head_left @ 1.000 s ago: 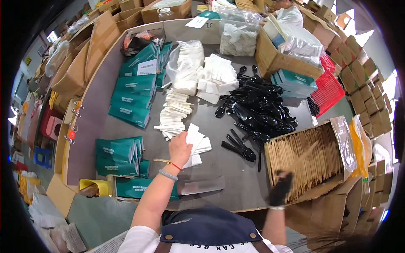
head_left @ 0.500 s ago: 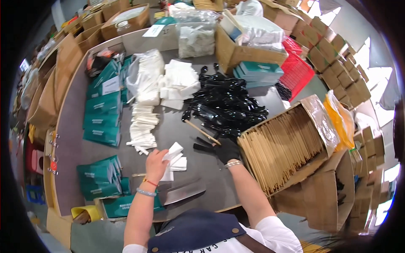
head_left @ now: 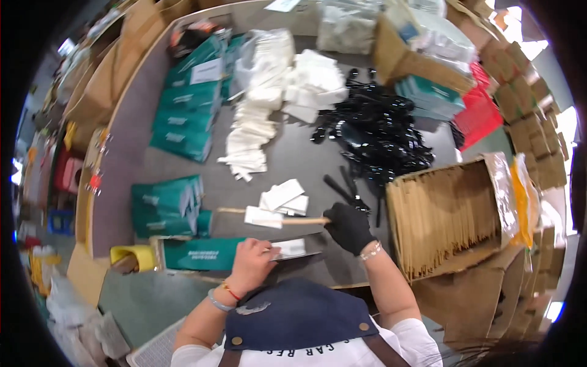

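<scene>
My gloved right hand [head_left: 350, 229] is closed on the end of thin wooden chopsticks [head_left: 307, 221], which point left across a white packet. Below and to the left, my bare left hand [head_left: 252, 266] has its fingers closed at the left end of a folded white paper packet [head_left: 290, 247]. That packet lies in a shiny metal chute [head_left: 310, 253] near the table's front edge. Just left of the chute lies a teal printed bag [head_left: 202, 252]. A few more white packets [head_left: 282, 196] lie beyond the chopsticks. Another thin wooden stick [head_left: 231, 210] lies to their left.
Glossy black plastic spoons [head_left: 379, 128] are heaped at centre right. A cardboard box of wooden sticks [head_left: 449, 211] stands at the right. White packets [head_left: 251, 137] run along the middle; teal bags [head_left: 183, 125] are stacked at the left. A red basket [head_left: 480, 116] is farther back.
My left hand has come down and nearer, from the loose white packets to the chute, where a packet now lies. My right hand has drawn the chopsticks nearer, away from the black spoons. The view has shifted.
</scene>
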Demonstrator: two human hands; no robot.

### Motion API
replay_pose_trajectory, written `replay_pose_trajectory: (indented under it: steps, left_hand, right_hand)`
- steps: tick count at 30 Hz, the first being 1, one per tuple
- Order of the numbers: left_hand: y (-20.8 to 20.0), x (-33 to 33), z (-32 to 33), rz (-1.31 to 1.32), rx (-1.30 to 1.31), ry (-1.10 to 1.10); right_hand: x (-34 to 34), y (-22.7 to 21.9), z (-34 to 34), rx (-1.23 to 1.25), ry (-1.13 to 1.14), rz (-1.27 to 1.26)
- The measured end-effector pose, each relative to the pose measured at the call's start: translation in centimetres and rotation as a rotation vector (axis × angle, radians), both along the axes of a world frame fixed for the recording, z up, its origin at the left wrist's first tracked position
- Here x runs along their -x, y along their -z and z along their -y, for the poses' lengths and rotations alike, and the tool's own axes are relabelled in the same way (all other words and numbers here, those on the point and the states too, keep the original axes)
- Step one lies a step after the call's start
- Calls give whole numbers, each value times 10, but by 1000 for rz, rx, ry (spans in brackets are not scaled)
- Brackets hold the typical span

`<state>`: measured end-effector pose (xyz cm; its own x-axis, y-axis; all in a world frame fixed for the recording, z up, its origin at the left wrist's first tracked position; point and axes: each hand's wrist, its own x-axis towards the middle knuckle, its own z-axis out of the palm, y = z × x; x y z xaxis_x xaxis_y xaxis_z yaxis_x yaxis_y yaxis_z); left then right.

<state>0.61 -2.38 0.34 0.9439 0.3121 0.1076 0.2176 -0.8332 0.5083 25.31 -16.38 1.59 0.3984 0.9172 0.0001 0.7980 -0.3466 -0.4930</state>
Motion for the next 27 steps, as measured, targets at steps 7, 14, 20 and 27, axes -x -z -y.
replay_pose_trajectory:
  steps: [7,14,20,27]
  left_hand:
    - [3,31,11,-72,-294,66]
    - [-10,51,-27,-106,-36,-85]
    - [0,48,-33,-69,-12,-36]
    - [1,12,-17,-32,-26,-23]
  right_hand:
    - [66,46,-12,-40,-58,-150]
    - [41,26,36,160,-145,5]
    - [39,39,31,87,-232,90]
    - [68,63,11,-142,-201,-253]
